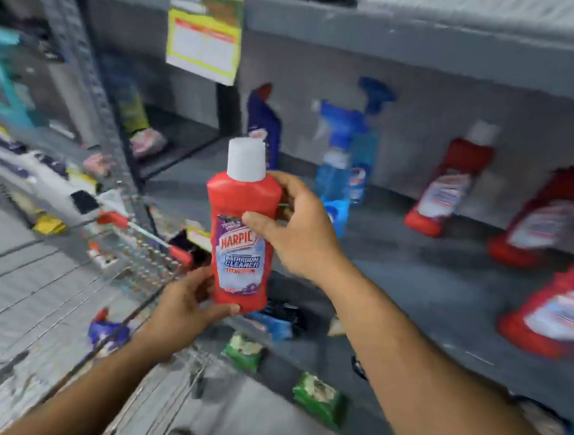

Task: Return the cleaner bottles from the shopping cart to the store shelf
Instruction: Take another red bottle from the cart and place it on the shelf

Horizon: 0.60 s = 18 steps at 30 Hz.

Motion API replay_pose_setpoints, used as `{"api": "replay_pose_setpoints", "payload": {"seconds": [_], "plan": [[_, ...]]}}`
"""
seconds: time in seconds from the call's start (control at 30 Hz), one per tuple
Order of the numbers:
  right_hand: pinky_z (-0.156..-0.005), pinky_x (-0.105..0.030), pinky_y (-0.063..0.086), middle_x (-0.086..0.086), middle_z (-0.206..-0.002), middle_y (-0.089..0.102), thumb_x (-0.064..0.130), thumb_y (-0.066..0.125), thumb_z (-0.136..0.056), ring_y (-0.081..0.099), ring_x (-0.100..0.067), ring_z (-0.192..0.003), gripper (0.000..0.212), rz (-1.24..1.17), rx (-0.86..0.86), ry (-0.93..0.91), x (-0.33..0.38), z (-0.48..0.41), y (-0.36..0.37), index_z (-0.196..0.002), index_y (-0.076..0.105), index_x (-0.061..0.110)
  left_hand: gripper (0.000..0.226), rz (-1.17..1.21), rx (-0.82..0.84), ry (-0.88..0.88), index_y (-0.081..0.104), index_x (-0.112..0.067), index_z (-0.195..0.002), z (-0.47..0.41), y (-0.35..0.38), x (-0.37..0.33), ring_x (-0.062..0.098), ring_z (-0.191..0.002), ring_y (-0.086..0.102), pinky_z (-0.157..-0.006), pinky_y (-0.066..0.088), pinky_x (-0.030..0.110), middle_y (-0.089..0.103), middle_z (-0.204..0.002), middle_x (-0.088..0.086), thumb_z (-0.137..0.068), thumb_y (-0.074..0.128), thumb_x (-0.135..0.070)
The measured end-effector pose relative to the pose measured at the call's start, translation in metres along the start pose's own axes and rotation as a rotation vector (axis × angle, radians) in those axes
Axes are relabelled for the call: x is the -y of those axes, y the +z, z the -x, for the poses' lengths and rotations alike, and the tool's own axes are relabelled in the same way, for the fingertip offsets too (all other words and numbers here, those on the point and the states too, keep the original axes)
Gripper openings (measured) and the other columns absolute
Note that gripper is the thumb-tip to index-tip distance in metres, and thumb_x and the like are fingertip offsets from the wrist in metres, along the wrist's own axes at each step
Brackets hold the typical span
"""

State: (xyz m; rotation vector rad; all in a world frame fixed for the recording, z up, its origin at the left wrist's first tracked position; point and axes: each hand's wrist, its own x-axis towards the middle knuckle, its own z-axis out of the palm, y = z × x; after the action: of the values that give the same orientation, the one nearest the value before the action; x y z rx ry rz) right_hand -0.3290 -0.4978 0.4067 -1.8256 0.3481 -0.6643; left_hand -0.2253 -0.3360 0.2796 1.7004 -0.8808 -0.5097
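Between the cart (pixel 138 253) at near left and the grey shelf (pixel 429 273), a red cleaner bottle (pixel 243 234) stands upright in both hands. The left hand (pixel 186 307) cups its base; the right hand (pixel 298 228) wraps its shoulder, fingers closed on it. Rigid plastic, probably full and weighty, glossy label possibly slick: the waist looks the safest place to grip.
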Motion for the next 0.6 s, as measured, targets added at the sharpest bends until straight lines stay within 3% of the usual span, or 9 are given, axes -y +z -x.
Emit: {"api": "replay_pose_setpoints", "payload": {"seconds": [0.1,0.23,0.37,0.47,0.6], "plan": [[-0.089,-0.034,0.055,0.017,-0.099,0.065,0.024,0.075,-0.067,0.066,-0.004,-0.089,0.053,0.043,-0.137,0.006,-0.002,0.031,-0.058,-0.114,0.052,0.036,0.052,-0.135,0.109,0.086,0.064,-0.041,-0.097,-0.018,0.060,-0.016,-0.003,-0.087,0.071,-0.075,0.054,0.011,0.076,-0.094,-0.023,-0.064,0.086,-0.008],[-0.088,-0.028,0.054,0.017,-0.101,0.065,0.015,0.075,-0.072,0.065,-0.001,-0.088,0.055,0.106,-0.306,0.037,-0.009,0.068,-0.128,-0.121,0.052,0.029,0.046,-0.249,0.231,0.180,0.061,-0.036,-0.101,-0.038,0.132,-0.043,-0.002,-0.087,0.069,-0.078,0.056,0.021,0.074,-0.095,-0.018,-0.061,0.084,-0.039],[-0.092,-0.030,0.052,0.011,-0.108,0.065,0.012,0.071,-0.077,0.065,-0.007,-0.096,0.059,0.150,-0.460,0.069,-0.022,0.091,-0.186,-0.130,0.047,0.023,0.053,-0.404,0.271,0.336,0.063,-0.024,-0.107,-0.060,0.196,-0.070,0.017,-0.094,0.070,-0.082,0.056,0.033,0.076,-0.103,-0.001,-0.062,0.079,-0.048],[-0.095,-0.035,0.051,0.000,-0.121,0.064,0.014,0.069,-0.080,0.064,-0.011,-0.107,0.062,0.175,-0.516,0.098,-0.033,0.098,-0.217,-0.136,0.042,0.021,0.053,-0.501,0.294,0.343,0.061,-0.021,-0.109,-0.074,0.234,-0.082,0.031,-0.103,0.064,-0.087,0.050,0.041,0.074,-0.109,0.005,-0.067,0.078,-0.046],[-0.096,-0.042,0.053,0.002,-0.125,0.062,0.018,0.067,-0.082,0.062,-0.011,-0.111,0.058,0.203,-0.510,0.114,-0.045,0.100,-0.236,-0.134,0.042,0.030,0.054,-0.548,0.315,0.290,0.058,-0.022,-0.116,-0.084,0.267,-0.085,0.031,-0.110,0.059,-0.094,0.046,0.042,0.071,-0.116,0.003,-0.071,0.075,-0.046]]}}
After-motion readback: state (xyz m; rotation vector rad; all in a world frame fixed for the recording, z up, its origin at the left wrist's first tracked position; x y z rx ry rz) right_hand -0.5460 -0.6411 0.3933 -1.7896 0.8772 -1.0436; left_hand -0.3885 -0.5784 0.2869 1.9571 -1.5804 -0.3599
